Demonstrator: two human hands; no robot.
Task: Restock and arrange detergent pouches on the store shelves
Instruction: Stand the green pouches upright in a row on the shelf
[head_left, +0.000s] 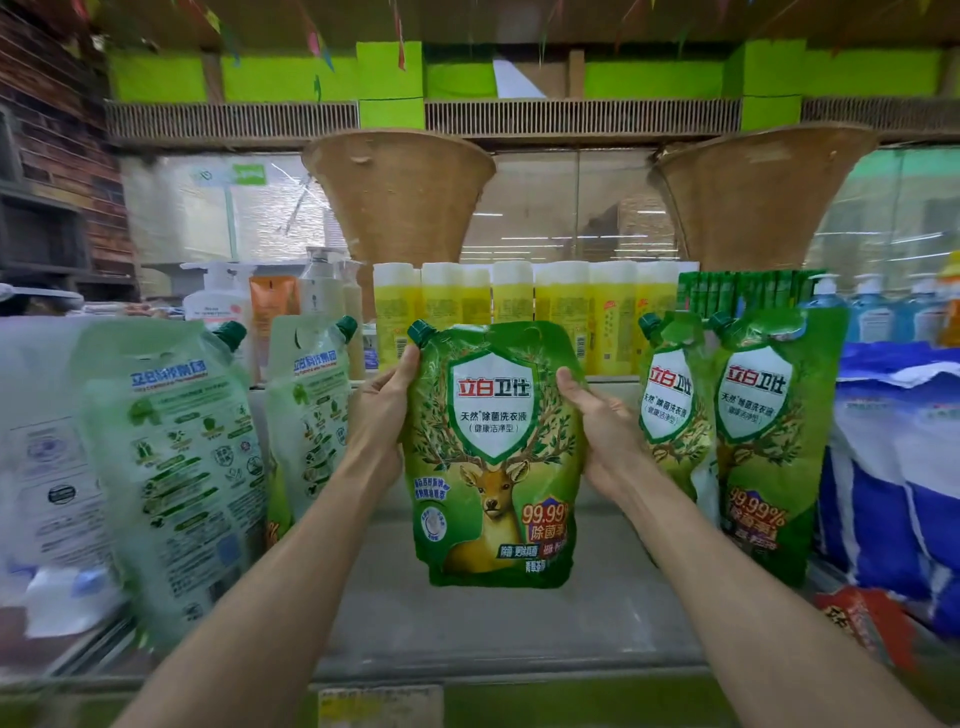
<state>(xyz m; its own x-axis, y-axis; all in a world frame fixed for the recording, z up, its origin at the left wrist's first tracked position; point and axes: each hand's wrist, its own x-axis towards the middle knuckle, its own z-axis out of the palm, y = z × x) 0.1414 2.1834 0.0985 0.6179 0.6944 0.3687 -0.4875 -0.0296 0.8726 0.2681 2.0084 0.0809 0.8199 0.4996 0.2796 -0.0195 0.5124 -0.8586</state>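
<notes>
Left hand and right hand clasp the upright green pouch by its sides

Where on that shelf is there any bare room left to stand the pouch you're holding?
The bare shelf under the held pouch is free, bordered left by back-facing pouches and right by two front-facing deer pouches. Yellow bottles close it behind. Both sides are crowded, and blue bags fill the far right.
</notes>
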